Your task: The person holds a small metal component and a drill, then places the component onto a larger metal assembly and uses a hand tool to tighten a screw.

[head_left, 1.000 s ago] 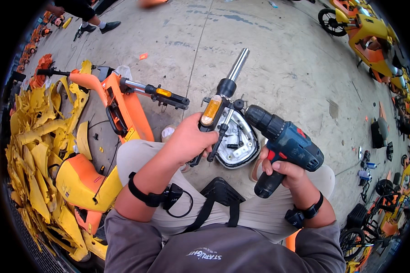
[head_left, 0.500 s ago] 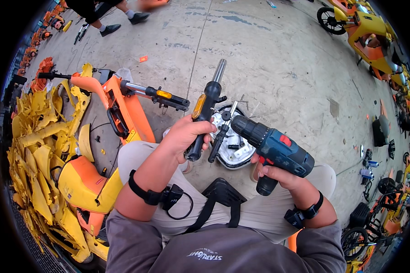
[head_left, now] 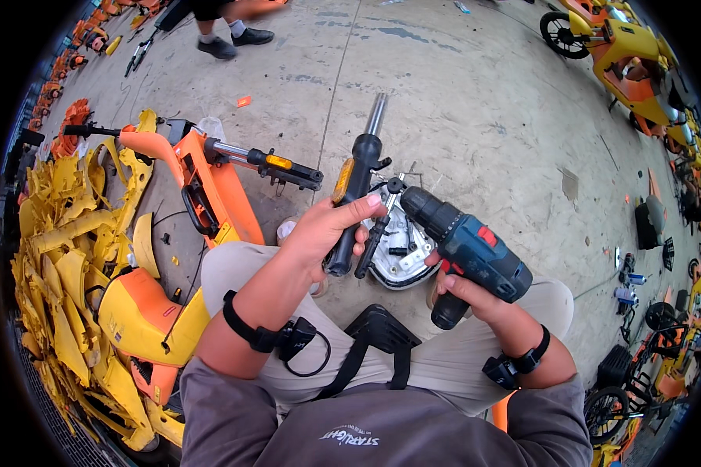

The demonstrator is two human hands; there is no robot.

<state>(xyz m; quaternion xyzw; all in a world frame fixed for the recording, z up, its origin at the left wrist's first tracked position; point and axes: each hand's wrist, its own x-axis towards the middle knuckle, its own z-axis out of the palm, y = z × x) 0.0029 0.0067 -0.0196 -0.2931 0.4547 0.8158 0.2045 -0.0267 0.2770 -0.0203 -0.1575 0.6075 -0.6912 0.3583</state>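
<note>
My left hand (head_left: 339, 229) is closed around a fork leg (head_left: 358, 175), a black tube with an orange reflector and a bare silver upper end pointing away from me. Its thumb reaches over a slim black bar (head_left: 374, 245) beside the leg, whose far end meets a round black cap (head_left: 396, 185). Whether bar and leg are joined I cannot tell. In my right hand (head_left: 467, 292) is a dark blue cordless drill (head_left: 479, 249) with red switches, its black chuck pointing up-left, close by the cap. Below both hands lies a white dark-rimmed container (head_left: 401, 278) holding metal parts.
An orange-yellow scooter frame (head_left: 222, 191) with its own fork lies at my left, by a heap of broken yellow panels (head_left: 70, 280). More scooters (head_left: 631, 62) and loose parts line the right. A person's legs (head_left: 218, 31) show at the far left.
The round cap has shifted up and right, and my left thumb now stretches toward it. The drill has moved slightly; the fork leg tilts a little differently. The person behind has stepped right.
</note>
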